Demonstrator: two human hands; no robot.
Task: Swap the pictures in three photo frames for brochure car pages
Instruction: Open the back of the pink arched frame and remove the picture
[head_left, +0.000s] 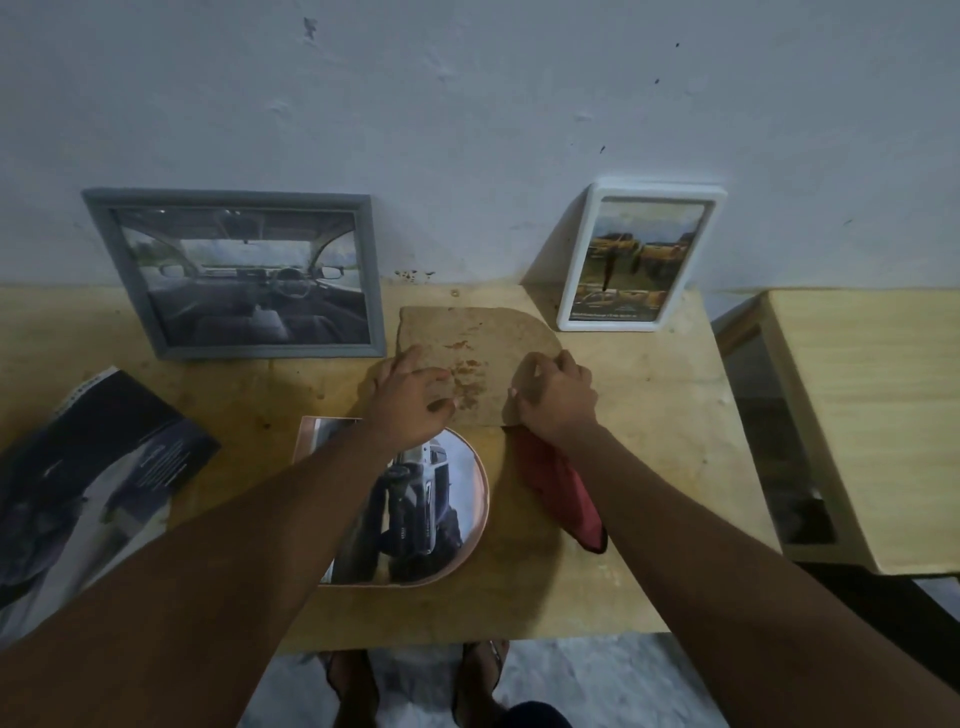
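Sandalled feet (480, 675) stood on a pale floor (571, 680) at the bottom of the view, under the near edge of a light wooden desk (649, 467). The desk was pushed against a scuffed, grey-white wall (467, 104), and a second light wooden table (872, 405) stood just to its right.

An open brochure (88, 483) with dark pages lay at the desk's left end. A grey frame (239, 270) leaned on the wall at the back left, showing a car's interior. A white frame (639, 257) leaned at the back right, showing yellow cars. Between them, flat on the desk, lay a brown, stained backing board (467, 343) with one rounded end. Just in front of the board, a copper-rimmed arched frame (457, 499) lay face up with a car page in it, partly hidden by the left forearm.

Both bare arms reached forward over the desk. The left hand (410, 400) rested palm down on the board's near left part, fingers straight and spread, gripping nothing. The right hand (556, 395) sat at the board's near right edge with its fingers curled, holding a red cloth (561, 488) that trailed back under the wrist onto the desk.
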